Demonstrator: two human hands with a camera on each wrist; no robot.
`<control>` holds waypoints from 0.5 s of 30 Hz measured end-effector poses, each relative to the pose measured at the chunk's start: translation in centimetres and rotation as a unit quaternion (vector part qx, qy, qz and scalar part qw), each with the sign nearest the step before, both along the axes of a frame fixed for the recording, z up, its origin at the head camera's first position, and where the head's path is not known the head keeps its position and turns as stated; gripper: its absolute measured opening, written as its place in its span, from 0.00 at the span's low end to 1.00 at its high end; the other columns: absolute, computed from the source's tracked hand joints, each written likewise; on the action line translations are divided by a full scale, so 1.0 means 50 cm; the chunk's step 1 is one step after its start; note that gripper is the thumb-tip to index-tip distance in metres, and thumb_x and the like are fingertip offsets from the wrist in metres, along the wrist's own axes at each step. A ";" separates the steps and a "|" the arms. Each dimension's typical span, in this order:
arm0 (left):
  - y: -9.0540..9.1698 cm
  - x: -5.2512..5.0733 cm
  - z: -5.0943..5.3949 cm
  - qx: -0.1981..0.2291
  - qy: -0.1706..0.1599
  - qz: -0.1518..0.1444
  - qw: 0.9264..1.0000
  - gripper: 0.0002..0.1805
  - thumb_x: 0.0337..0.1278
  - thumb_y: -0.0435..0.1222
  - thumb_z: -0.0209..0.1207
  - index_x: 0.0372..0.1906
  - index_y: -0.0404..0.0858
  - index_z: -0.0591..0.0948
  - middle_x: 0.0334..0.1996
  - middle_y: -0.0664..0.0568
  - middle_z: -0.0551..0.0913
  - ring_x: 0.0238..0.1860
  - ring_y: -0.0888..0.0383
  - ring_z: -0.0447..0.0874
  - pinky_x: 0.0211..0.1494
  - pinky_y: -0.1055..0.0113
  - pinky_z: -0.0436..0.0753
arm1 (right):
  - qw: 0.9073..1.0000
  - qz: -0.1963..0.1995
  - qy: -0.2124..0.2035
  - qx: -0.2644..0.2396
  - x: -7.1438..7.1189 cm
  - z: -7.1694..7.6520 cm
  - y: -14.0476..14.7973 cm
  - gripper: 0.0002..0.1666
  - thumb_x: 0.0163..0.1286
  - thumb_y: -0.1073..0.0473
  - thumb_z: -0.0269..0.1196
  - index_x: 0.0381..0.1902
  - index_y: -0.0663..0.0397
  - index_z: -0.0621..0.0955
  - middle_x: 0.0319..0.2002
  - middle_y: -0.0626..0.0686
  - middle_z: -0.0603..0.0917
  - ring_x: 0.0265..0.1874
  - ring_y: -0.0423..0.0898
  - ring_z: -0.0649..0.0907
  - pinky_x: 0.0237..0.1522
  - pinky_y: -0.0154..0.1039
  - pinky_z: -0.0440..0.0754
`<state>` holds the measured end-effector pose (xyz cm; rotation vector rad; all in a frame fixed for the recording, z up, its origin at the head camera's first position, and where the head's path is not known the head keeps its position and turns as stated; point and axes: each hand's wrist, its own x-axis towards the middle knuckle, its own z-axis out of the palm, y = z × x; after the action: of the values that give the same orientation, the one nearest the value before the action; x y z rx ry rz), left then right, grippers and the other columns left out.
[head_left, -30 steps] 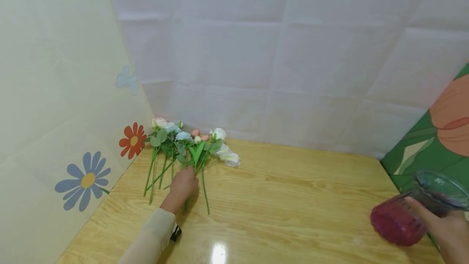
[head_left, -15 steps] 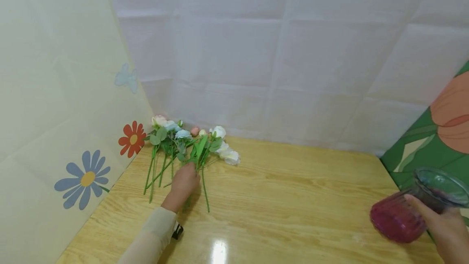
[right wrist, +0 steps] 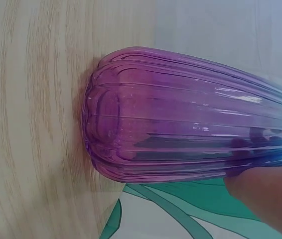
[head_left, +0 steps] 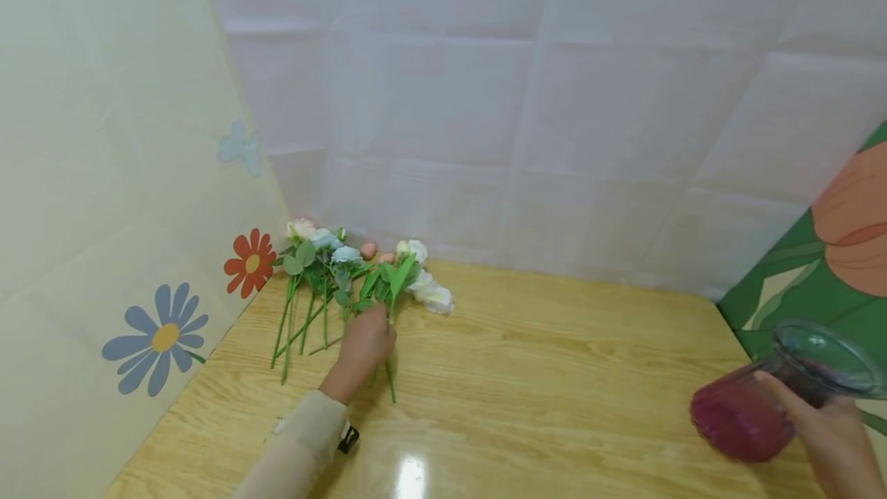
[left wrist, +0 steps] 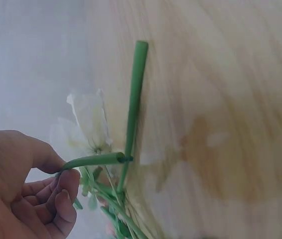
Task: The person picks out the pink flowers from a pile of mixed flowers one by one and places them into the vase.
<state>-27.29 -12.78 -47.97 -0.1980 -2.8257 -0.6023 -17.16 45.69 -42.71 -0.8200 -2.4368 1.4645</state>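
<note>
My left hand [head_left: 365, 344] pinches a green stem, and the flower on it, with a pale bud [head_left: 403, 248], lies over the right part of the flower bunch. In the left wrist view thumb and fingers of the left hand [left wrist: 31, 186] grip the held stem [left wrist: 93, 160], whose end crosses another stem [left wrist: 136, 94] on the table. At the right, my right hand [head_left: 828, 426] holds a ribbed glass vase [head_left: 741, 414], tilted, pink-purple at its base and bluish at the mouth. The right wrist view shows the vase [right wrist: 171, 114] with the thumb [right wrist: 270, 194] against it.
White flowers [head_left: 435, 297] lie right of the left hand; blue flowers [head_left: 346, 255] and a pale pink one [head_left: 301, 229] lie to its left, near the corner. A small black object [head_left: 349, 439] shows by the left sleeve. Printed cloths stand around the wooden table [head_left: 554, 376].
My left hand has moved slightly right, carrying the stem, and the pale bud has shifted right toward the white flowers. The vase in my right hand has moved slightly left.
</note>
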 end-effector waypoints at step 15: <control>0.069 -0.001 -0.001 -0.006 0.040 -0.032 0.999 0.03 0.59 0.30 0.61 0.35 0.36 0.77 0.29 0.46 0.80 0.27 0.48 0.82 0.28 0.56 0.80 | 0.964 0.122 0.196 -0.129 0.008 -0.013 -0.020 0.29 0.70 0.66 0.65 0.57 0.27 0.72 0.41 0.25 0.79 0.38 0.20 0.77 0.34 0.15 0.74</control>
<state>-27.34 -9.34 -48.02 -0.3100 -2.7552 -0.5792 -16.78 44.70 -43.35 -0.2326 -2.1325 1.8545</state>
